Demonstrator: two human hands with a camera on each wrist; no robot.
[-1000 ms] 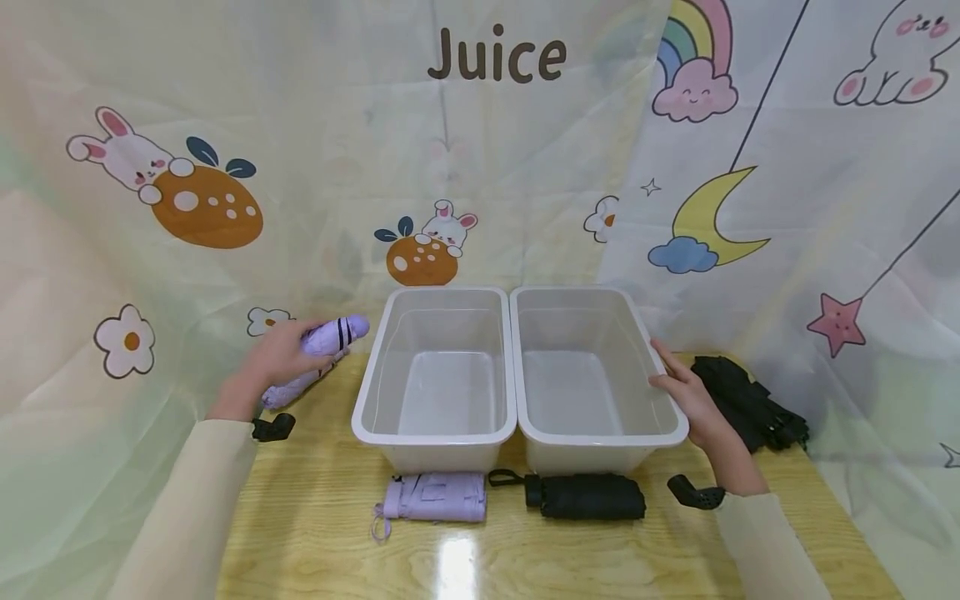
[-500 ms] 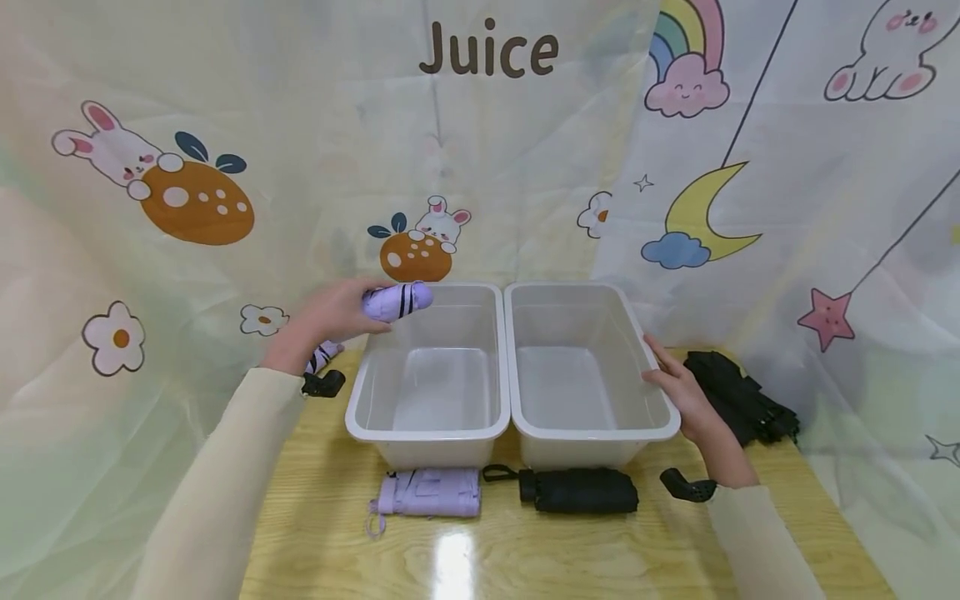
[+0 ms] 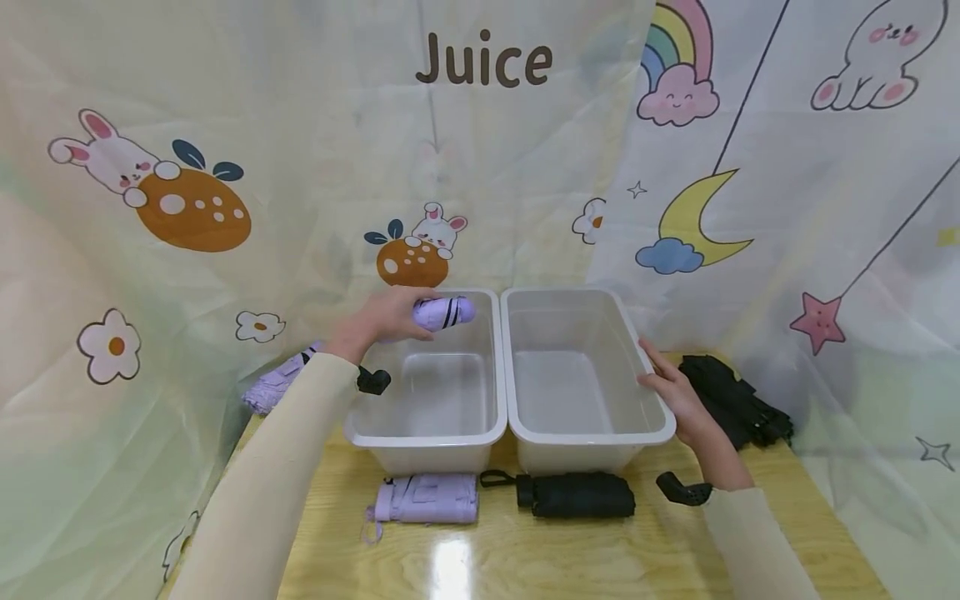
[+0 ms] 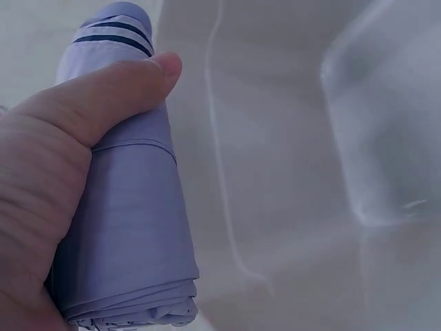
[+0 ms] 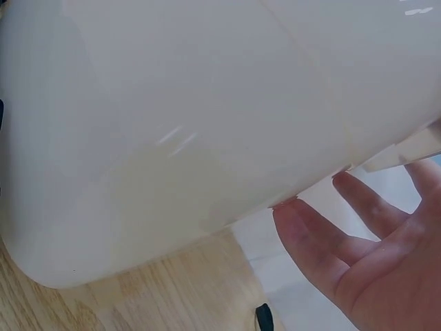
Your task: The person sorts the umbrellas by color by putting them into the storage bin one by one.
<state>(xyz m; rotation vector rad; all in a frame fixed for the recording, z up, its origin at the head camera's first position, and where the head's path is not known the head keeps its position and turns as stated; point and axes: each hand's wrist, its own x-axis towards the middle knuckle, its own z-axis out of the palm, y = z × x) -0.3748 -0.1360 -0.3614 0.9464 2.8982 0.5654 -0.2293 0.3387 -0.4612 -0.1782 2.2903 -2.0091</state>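
Observation:
My left hand [image 3: 390, 315] grips a folded lavender umbrella [image 3: 444, 313] above the back of the left white plastic bin [image 3: 427, 442]. In the left wrist view, the thumb lies across the umbrella [image 4: 131, 207], below two dark stripes near its rounded end. My right hand [image 3: 678, 400] holds the right rim of the right white plastic bin [image 3: 585, 439], its thumb over the edge. Seen from the right wrist, the fingertips of the right hand [image 5: 372, 241] touch the bin's outer side [image 5: 172, 138]; its thumb is out of sight there.
In front of the bins lie a second lavender umbrella [image 3: 426, 498] and a black folded umbrella [image 3: 576, 496]. Another lavender umbrella [image 3: 277, 382] lies at the left, partly behind the left sleeve. Black folded fabric [image 3: 735, 404] lies at the right. A printed curtain [image 3: 315, 167] hangs behind the wooden table [image 3: 547, 567].
My left hand has lifted the lavender umbrella off the left side of the table and carried it right, over the left bin. My right hand has stayed at the right bin's rim.

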